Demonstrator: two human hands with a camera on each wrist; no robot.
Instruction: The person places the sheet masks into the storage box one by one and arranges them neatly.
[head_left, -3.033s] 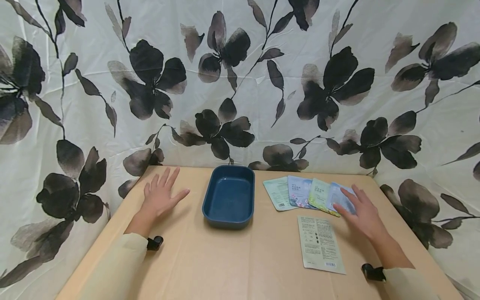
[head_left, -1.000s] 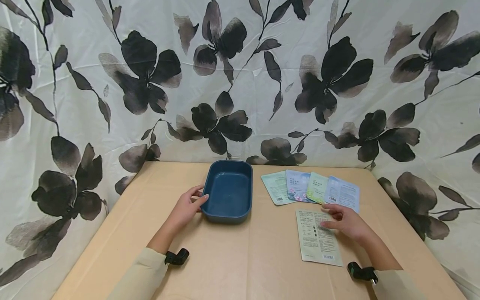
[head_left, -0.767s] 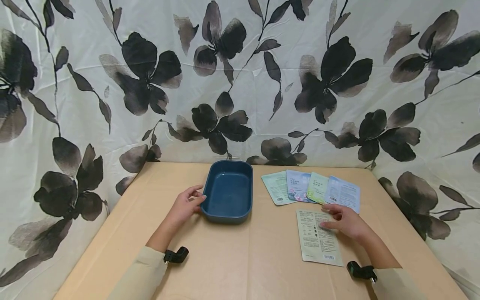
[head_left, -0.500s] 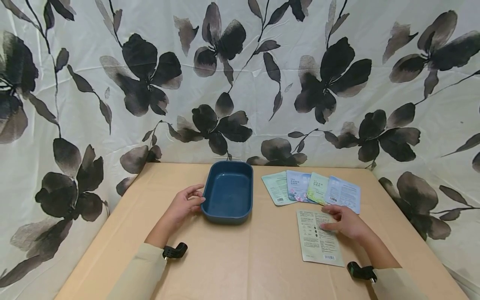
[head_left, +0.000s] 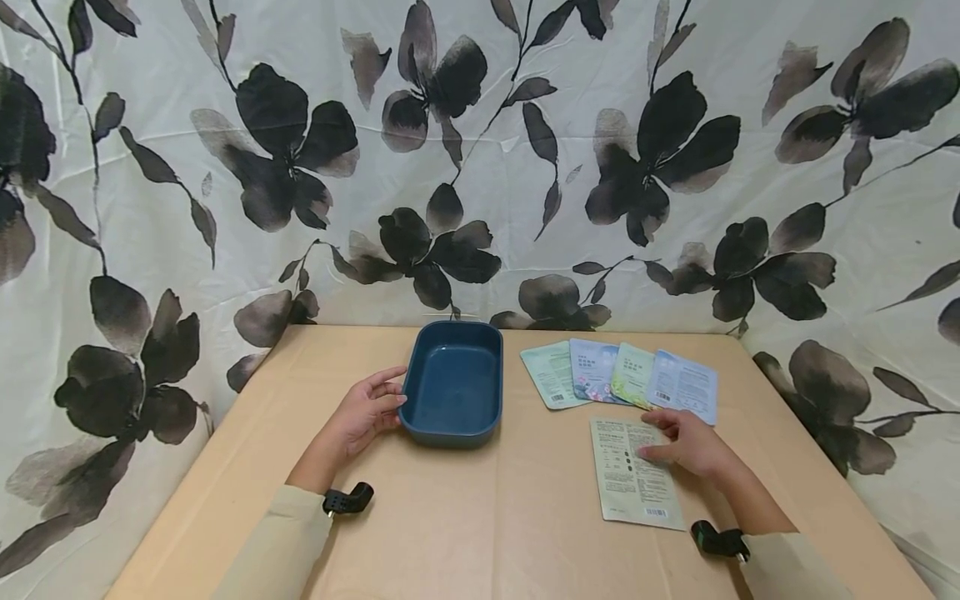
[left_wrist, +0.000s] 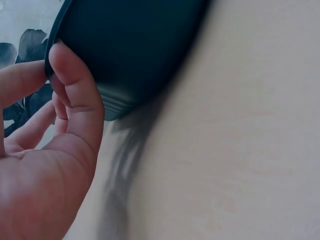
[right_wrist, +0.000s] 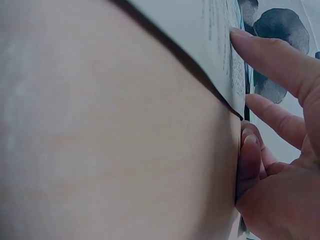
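Observation:
A deep blue rectangular bin (head_left: 453,435) stands on the table, left of centre. Beside its left wall is my left hand (head_left: 365,417), thumb and fingertips right at the rim; in the left wrist view the thumb (left_wrist: 82,97) overlaps the bin's edge. A pale sheet mask sachet (head_left: 637,492), printed side up with a barcode, lies flat at the right. Over its upper right corner rests my right hand (head_left: 693,442), thumb and forefinger spread apart. In the right wrist view two fingertips touch the sachet (right_wrist: 200,35), with other fingers bent beside its edge.
Behind that sachet several more form an overlapping fan: a mint one (head_left: 555,379), a lilac one (head_left: 592,371), a light green one (head_left: 632,375) and a blue one (head_left: 684,386). A floral curtain (head_left: 525,183) hangs right behind the table (head_left: 435,525).
Both hands have come down from a raised, spread pose, the left to the bin, the right to the nearest sachet. Lately my left thumb has drawn back slightly from the rim; the right stays still.

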